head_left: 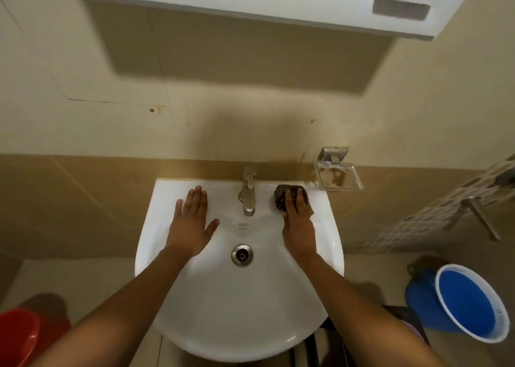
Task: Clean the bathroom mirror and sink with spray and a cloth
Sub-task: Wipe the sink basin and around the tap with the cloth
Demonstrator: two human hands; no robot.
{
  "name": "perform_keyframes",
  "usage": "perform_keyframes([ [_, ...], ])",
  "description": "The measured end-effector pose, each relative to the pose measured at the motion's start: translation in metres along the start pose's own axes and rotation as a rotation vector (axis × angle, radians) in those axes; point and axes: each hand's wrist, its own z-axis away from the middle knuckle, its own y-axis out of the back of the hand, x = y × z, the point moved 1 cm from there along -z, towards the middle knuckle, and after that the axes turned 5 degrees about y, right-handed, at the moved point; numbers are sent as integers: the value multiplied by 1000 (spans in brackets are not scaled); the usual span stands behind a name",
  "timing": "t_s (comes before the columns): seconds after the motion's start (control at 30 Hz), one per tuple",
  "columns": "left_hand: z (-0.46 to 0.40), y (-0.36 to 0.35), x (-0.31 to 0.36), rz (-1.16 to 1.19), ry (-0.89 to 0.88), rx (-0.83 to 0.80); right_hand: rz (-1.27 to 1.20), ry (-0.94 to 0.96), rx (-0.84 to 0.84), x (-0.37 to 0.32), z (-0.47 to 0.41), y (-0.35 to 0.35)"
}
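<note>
A white wall-hung sink [239, 305] fills the middle of the view, with a steel drain [242, 254] in its bowl and a steel tap [248, 194] at the back. My right hand [298, 221] presses a dark brown cloth [281, 196] onto the sink's back right ledge, just right of the tap. My left hand [192, 221] lies flat, fingers spread, on the back left ledge and holds nothing. The white underside of the mirror cabinet [223, 1] hangs overhead at the top. No spray bottle is in view.
A clear soap dish on a metal bracket [337, 174] is fixed to the tiled wall right of the sink. A blue bucket [465, 305] stands on the floor at the right, a red tub [19, 336] at the lower left. A perforated white rack [446, 207] juts out at the right.
</note>
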Motion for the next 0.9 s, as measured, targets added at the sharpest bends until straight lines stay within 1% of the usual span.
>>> perform_keyframes([
  [0.1,-11,-4,0,11,53,-9,-8,2,-43,2,-20,-13],
  [0.17,-17,-7,-3,25,100,-24,23,38,-96,2,-33,-19],
  [0.2,-18,-8,-5,29,118,-31,38,87,-123,1,-37,-20],
  [0.27,-20,-10,-7,31,136,-41,90,263,-167,1,-44,-23],
  [0.33,-20,-11,-7,26,142,-37,214,464,-193,3,-46,-26],
  [0.37,-20,-12,-7,25,143,-34,265,525,-205,5,-45,-28],
  [0.43,-21,-12,-7,23,146,-35,299,566,-232,11,-45,-31],
  [0.53,-20,-14,-9,12,138,-17,325,597,-186,22,-50,-28],
  [0.6,-18,-14,-10,22,128,-10,354,548,-187,32,-55,-22],
  [0.67,-18,-15,-9,25,126,-7,379,457,-188,46,-54,-13],
  [0.73,-18,-14,-9,28,128,-3,383,353,-135,60,-46,-5],
  [0.83,-18,-15,-9,35,124,0,375,161,6,82,-32,6],
  [0.87,-17,-15,-9,35,123,3,362,117,29,88,-29,8],
  [0.9,-17,-15,-9,37,121,8,344,79,13,93,-25,10],
])
